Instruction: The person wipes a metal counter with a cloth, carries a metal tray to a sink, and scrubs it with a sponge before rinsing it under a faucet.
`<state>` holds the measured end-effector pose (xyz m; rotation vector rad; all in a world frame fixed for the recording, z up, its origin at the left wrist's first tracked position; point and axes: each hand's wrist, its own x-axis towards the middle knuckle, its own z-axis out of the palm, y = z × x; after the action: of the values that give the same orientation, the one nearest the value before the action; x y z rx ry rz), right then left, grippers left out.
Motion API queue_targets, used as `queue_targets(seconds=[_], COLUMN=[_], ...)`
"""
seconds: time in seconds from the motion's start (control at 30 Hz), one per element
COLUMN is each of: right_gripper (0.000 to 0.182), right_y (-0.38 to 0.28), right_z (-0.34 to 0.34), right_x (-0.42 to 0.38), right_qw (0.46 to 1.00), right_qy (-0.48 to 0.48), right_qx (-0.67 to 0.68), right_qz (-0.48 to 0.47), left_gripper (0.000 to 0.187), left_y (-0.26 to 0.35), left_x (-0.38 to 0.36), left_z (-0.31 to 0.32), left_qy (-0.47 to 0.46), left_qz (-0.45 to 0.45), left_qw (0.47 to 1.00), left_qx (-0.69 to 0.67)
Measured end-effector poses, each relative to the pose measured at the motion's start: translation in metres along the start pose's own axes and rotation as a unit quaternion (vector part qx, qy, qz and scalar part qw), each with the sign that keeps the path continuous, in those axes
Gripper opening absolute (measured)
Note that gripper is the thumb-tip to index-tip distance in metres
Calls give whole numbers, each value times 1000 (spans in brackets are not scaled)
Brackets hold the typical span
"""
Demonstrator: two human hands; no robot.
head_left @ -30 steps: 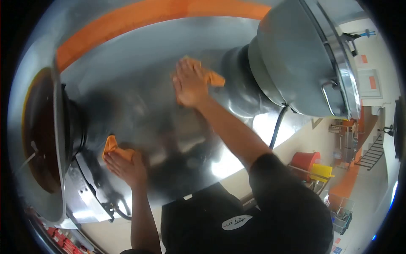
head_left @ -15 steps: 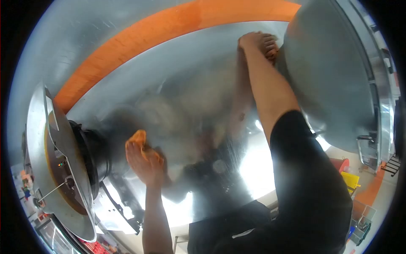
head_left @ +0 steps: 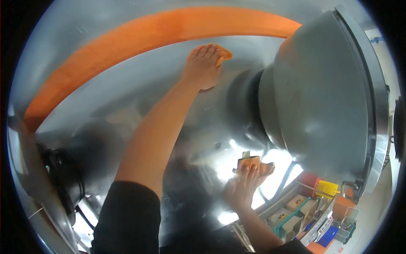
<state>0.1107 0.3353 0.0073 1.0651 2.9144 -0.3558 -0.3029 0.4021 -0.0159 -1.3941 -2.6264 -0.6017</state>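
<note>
My left hand (head_left: 204, 67) reaches far over the shiny metal counter (head_left: 198, 148) and presses an orange cloth (head_left: 225, 54) against it, near the orange strip. The cloth sticks out past the fingers on the right. Closer to the front edge, my right hand (head_left: 243, 188) has its fingers on a second orange cloth (head_left: 265, 168), bunched on the counter below the big grey metal vessel. A small dark-edged, pale piece shows at that cloth's far side; what it is I cannot make out.
The large grey vessel (head_left: 321, 93) rises on the right. Another round metal unit with a black base (head_left: 63, 173) stands at the left. An orange band (head_left: 169, 25) curves along the back. Bins of packets (head_left: 292, 216) and a yellow object (head_left: 327, 188) lie below, lower right.
My left hand has moved up and right to the back of the counter with its cloth. My right hand has come down from the back toward the front. The view has shifted rightward.
</note>
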Motion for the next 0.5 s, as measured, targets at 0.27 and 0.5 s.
queue_targets(seconds=[0.27, 0.5], right_gripper=[71, 64], right_y=[-9, -19], right_z=[-15, -17], right_x=[3, 10], right_qw=[997, 998], right_qy=[-56, -21], right_qx=[9, 9], right_qz=[52, 55], left_gripper=[64, 51], left_y=[86, 81], left_x=[196, 197], left_z=[55, 48], left_qy=[-130, -100], left_qz=[200, 386], left_qw=[968, 912], left_qx=[76, 94])
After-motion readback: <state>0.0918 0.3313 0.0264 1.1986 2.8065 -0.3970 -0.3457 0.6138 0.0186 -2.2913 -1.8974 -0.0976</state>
